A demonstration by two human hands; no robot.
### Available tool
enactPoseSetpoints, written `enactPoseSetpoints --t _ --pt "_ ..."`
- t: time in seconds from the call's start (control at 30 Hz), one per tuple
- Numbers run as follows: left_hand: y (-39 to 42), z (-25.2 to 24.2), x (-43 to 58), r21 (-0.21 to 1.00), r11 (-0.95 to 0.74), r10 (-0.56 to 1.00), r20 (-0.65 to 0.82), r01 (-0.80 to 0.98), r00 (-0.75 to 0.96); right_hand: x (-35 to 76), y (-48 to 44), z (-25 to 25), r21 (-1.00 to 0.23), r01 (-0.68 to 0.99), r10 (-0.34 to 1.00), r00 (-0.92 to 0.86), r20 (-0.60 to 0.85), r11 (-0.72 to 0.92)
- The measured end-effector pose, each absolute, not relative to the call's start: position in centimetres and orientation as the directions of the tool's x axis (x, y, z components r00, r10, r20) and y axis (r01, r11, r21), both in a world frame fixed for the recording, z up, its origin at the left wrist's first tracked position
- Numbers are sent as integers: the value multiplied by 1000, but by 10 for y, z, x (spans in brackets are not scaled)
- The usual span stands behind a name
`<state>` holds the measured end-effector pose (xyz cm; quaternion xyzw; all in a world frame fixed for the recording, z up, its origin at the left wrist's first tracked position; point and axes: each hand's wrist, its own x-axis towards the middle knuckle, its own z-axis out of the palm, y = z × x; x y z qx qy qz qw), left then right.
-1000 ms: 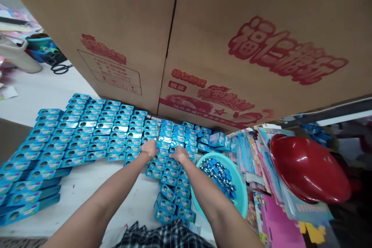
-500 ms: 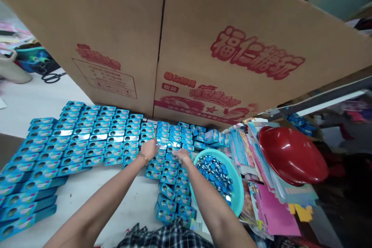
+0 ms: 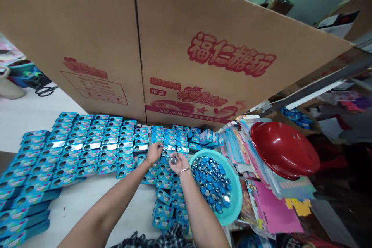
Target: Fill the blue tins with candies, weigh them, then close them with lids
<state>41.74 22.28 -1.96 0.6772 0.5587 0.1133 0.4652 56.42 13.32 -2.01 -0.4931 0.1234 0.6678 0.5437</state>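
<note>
My right hand [image 3: 180, 164] is turned palm up, fingers curled around several small shiny round discs [image 3: 173, 159]. Close by on its left, my left hand [image 3: 155, 152] reaches over the rows of boxes, its thumb and fingertips pinched together. Whatever is between those fingertips is too small to make out. Under and around both hands stand small blue boxes [image 3: 164, 183], each with a round hole in its top face. A turquoise basin [image 3: 236, 186] right of my right hand holds many blue and silver discs [image 3: 209, 178].
More blue boxes [image 3: 62, 151] in tight rows cover the left of the white table [image 3: 95, 197]. A tall cardboard carton [image 3: 107, 19] stands behind them. On the right, a red bowl [image 3: 286, 149] lies on stacked printed sheets [image 3: 279, 205]. Scissors [image 3: 46, 90] lie far left.
My right hand has turned from palm down over the boxes to palm up, showing discs in it. My left hand stays over the boxes. The camera view has shifted slightly.
</note>
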Motion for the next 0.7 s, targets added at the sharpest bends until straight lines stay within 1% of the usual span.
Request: enactPoseSetpoints --t 0.07,0.13,0.23,0.3,0.4,0.5,0.6,0.7 --pt "217 -15 395 809 166 875 -385 564 294 561 132 -22 -370 -833 602 55 -796 -412" --pt "206 -10 369 842 256 873 -413 474 261 561 131 -23 -403 -794 610 52 -790 -454" --pt "182 -8 334 852 353 853 -463 387 241 562 134 -22 -497 -683 631 67 -773 -535" --pt "167 -10 318 831 399 831 -507 388 231 563 138 -23 -568 -565 642 85 -762 -599" --pt "153 -18 306 762 436 782 -584 479 217 562 147 -27 -656 -316 651 139 -747 -685" --pt "153 -24 306 678 392 747 -629 622 214 561 159 -30 -693 -2 680 185 -709 -721" --pt "162 -24 313 566 291 740 -644 771 194 562 171 -29 -670 308 734 205 -647 -676" --pt "172 -22 323 432 214 739 -658 876 144 566 177 -23 -604 548 796 218 -565 -579"
